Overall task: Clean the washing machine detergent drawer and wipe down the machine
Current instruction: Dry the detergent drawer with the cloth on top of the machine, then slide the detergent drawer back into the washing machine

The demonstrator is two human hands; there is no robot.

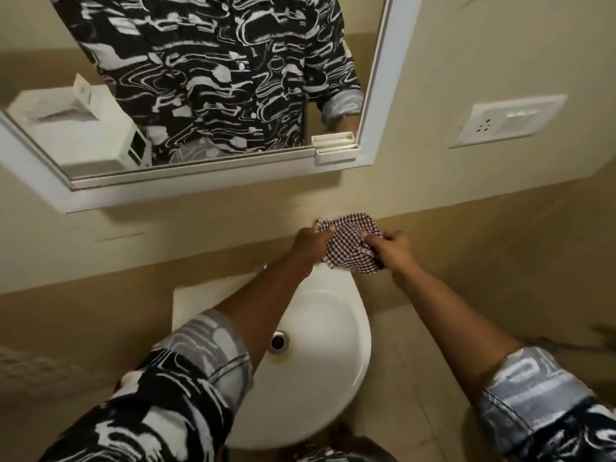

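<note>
We hold the checked cloth [350, 243] bunched at centre frame, over the back rim of the basin [363, 328]. Left hand [311, 243] and right hand [396, 250] each curl round one end.

We judge this to be cloth prep, wringing or wetting.

Next the cloth needs carrying to the machine, probably the white appliance [83, 135] reflected upper left in the mirror [383, 78].

The wall is close ahead and the mirror frame overhangs. There is open floor at lower right.

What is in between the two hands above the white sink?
A bunched red-and-white checked cloth, which the left hand and the right hand each grip by one side, seen in the head view.
</note>
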